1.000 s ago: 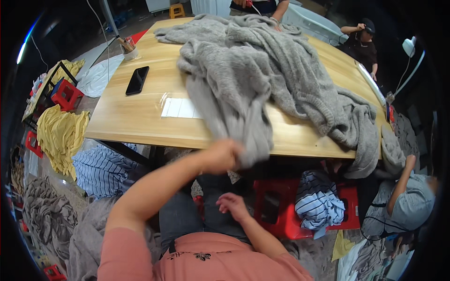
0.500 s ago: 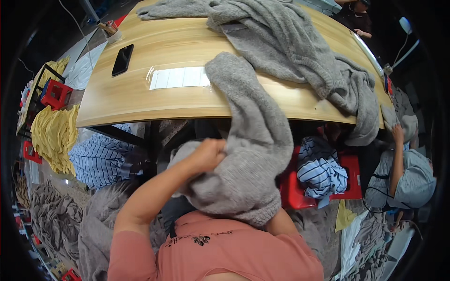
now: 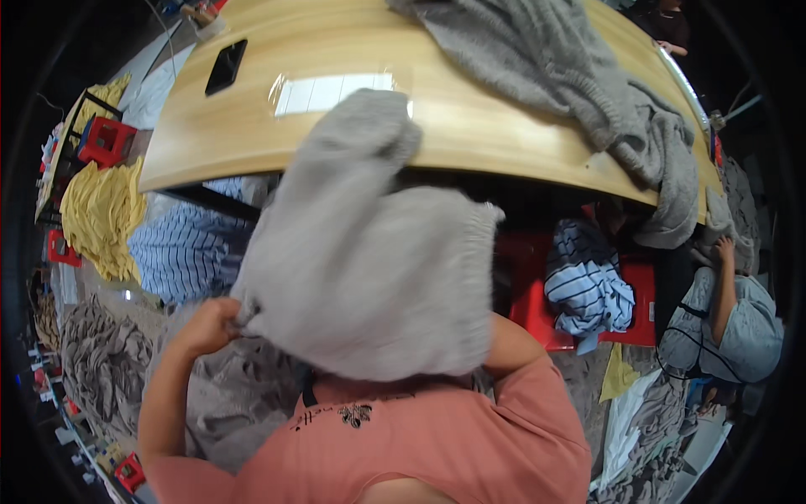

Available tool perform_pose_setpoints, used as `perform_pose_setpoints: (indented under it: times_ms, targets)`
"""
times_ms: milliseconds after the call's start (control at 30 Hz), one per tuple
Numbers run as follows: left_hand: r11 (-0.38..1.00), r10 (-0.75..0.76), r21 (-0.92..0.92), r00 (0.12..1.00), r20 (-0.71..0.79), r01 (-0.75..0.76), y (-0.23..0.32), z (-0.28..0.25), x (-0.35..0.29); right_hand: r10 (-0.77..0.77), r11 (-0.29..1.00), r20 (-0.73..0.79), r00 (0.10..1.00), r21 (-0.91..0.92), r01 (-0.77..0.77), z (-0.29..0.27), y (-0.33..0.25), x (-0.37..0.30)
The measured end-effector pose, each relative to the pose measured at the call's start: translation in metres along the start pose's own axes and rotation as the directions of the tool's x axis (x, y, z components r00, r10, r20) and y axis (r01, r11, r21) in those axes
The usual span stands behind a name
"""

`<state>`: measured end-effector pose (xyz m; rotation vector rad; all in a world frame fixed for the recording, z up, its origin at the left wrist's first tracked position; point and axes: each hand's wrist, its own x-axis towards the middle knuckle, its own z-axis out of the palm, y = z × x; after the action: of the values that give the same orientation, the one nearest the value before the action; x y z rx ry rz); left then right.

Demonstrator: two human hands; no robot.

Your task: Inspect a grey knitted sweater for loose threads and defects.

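So the grey knit garment (image 3: 369, 269) is bunched up right in front of the person's torso, between the left hand (image 3: 214, 326) and the right forearm (image 3: 514, 343), kinda blurry in places. The left hand has its fingers closed on the garment's near left edge, pinching a bit of the knit. The right hand is hidden: the forearm disappears at the ribbed edge, so I can't tell what those fingers are doing. Straight ahead of the hands, the garment's far end overlaps the near edge of the desk (image 3: 478, 126); can't tell if it's touching. Further past the left hand there's a white strip (image 3: 319, 94) and a black phone (image 3: 226, 66). More grey knitwear (image 3: 546, 67) lies ahead and to the right, and a striped bundle (image 3: 588, 290) sits on red stools (image 3: 527, 315) just beyond the right forearm.
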<state>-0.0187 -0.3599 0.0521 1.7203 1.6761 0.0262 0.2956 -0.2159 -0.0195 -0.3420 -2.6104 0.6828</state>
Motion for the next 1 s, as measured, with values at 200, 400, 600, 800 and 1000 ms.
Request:
perform_pose_setpoints:
  times_ms: [200, 400, 600, 800, 1000]
  targets:
    - [0.912, -0.250, 0.399, 0.899, 0.361, 0.093, -0.016, 0.053, -0.052, -0.025, 0.995, 0.229, 0.973, -0.088, 0.047, 0.035, -0.017, -0.024]
    - [0.990, 0.142, 0.059, 0.931, -0.337, -0.130, 0.037, 0.034, 0.045, 0.223, 0.905, 0.022, 0.975, 0.367, -0.215, -0.003, -0.037, -0.072]
    - [0.951, 0.309, 0.000, 0.951, -0.016, -0.309, 0.040, 0.071, 0.071, 0.265, 0.823, 0.283, 0.922, 0.432, -0.369, -0.017, -0.039, -0.090]
    - [0.969, 0.203, 0.132, 0.978, 0.042, -0.207, 0.013, 0.065, 0.047, 0.269, 0.908, -0.509, 0.818, -0.149, -0.391, -0.038, -0.025, -0.088]
    - [0.990, 0.140, 0.044, 0.968, -0.206, -0.134, -0.011, 0.058, 0.049, 0.326, 0.768, -0.766, 0.554, -0.127, -0.627, -0.053, -0.001, -0.109]
